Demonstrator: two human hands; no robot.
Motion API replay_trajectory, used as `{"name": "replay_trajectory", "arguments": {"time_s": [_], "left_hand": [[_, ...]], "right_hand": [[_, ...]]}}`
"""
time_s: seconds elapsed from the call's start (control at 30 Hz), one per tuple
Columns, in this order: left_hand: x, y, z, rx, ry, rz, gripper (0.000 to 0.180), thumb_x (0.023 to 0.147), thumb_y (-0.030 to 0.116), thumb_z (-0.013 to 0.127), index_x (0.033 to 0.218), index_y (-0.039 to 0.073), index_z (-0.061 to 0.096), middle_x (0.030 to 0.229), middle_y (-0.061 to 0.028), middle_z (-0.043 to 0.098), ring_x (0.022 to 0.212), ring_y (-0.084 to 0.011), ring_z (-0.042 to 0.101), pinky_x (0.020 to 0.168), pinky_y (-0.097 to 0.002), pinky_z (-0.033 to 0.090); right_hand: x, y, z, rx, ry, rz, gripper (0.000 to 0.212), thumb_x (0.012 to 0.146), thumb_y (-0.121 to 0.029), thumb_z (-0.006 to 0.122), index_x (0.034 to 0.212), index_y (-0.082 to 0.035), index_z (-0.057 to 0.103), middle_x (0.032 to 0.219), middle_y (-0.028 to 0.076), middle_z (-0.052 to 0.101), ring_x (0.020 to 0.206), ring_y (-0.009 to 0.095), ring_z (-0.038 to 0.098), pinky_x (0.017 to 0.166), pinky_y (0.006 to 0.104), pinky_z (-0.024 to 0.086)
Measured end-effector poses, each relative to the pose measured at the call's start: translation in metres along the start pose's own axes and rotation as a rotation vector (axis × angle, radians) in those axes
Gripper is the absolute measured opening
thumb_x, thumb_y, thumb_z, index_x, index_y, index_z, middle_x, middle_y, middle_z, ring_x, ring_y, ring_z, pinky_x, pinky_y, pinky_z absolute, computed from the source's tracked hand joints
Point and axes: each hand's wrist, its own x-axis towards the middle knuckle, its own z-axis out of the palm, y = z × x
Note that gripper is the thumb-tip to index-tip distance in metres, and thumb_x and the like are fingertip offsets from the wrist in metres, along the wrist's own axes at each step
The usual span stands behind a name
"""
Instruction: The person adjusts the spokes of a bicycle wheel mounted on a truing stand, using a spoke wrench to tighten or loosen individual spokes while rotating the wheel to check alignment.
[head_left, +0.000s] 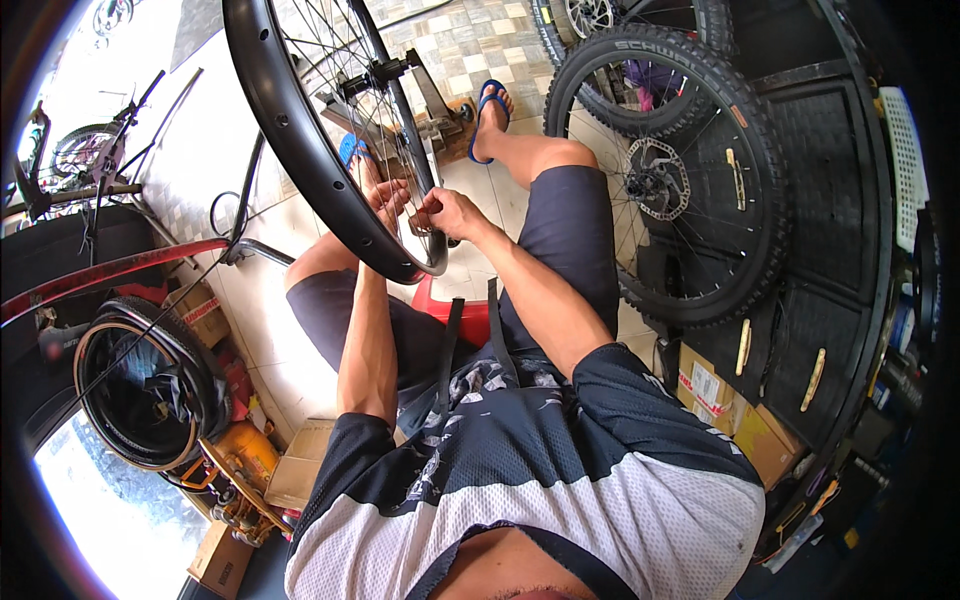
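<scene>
"How do the left hand [393, 198] and right hand [450, 214] stand?"
"Close together, both curled at the near end of a smooth black wheel [309, 153]; I can't tell what they pinch."
"Where's that wheel?"
"Rising beyond them and to their left, its hub [384, 75] farther off. A tyred wheel [657, 178] stands to their right."

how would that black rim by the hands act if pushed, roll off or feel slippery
The black rim would probably spin in place, since its hub appears mounted in a stand. It may feel slippery, as its tireless outer face looks smooth. It is likely stiff, being a closed hoop.
</scene>
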Motion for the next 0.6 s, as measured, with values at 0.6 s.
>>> {"name": "replay_trajectory", "arguments": {"time_s": [0.6], "left_hand": [[-0.019, 0.036, 0.015, 0.013, 0.019, -0.075, 0.054, 0.101, 0.032, 0.066, 0.14, -0.003, 0.054, 0.121, -0.01, 0.067, 0.102, -0.017, 0.067, 0.089, -0.0323, 0.056]], "right_hand": [[-0.002, -0.009, -0.01, 0.052, -0.068, -0.117, 0.021, 0.09, -0.018, 0.076, 0.097, -0.002, 0.066, 0.085, 0.009, 0.072, 0.075, 0.018, 0.067, 0.067, 0.0343, 0.052]]}}
